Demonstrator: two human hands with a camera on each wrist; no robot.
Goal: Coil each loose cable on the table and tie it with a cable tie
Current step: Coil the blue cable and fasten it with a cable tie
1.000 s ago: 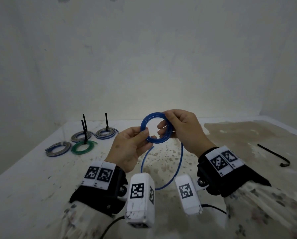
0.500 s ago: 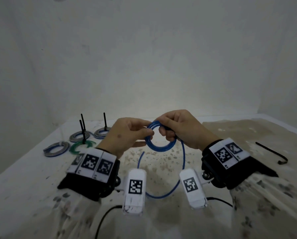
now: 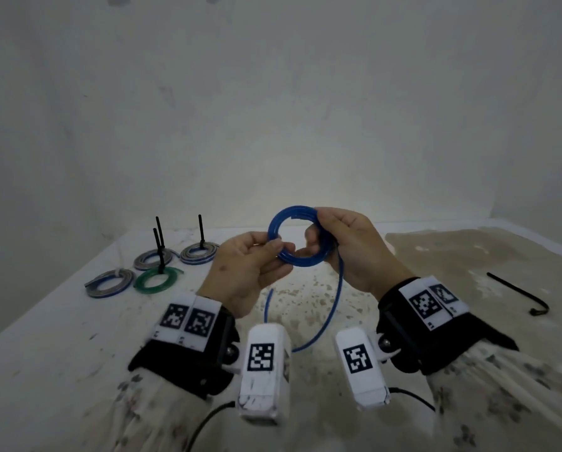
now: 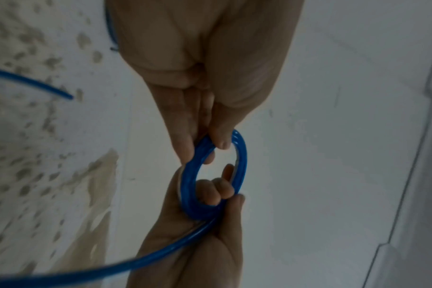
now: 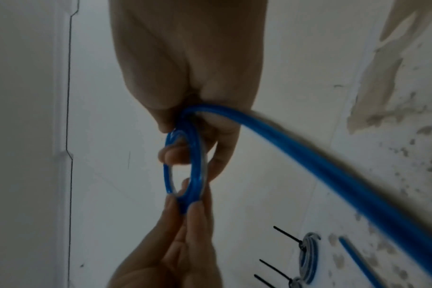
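A blue cable is wound into a small coil point(image 3: 300, 234) held upright above the table point(image 3: 61, 337). My left hand point(image 3: 281, 249) pinches the coil's lower left edge between thumb and fingers point(image 4: 185, 144). My right hand point(image 3: 318, 230) grips the coil's right side, with fingertips point(image 5: 175, 155) curled through the ring. The uncoiled tail point(image 3: 336, 295) drops from my right hand, loops down behind the wrist cameras and ends at a free tip point(image 3: 269, 300). A loose black cable tie point(image 3: 517, 293) lies on the table to the right, apart from both hands.
Several tied coils lie at the far left: three grey-blue ones point(image 3: 198, 252) point(image 3: 154, 259) point(image 3: 110, 283) and a green one point(image 3: 157, 278), with black tie tails sticking up. A brown stained patch point(image 3: 468, 256) covers the right of the table. White walls close the back.
My left hand has come off the top of the coil and now pinches its lower left edge. The coil sits slightly higher, and the hanging tail loop is shorter.
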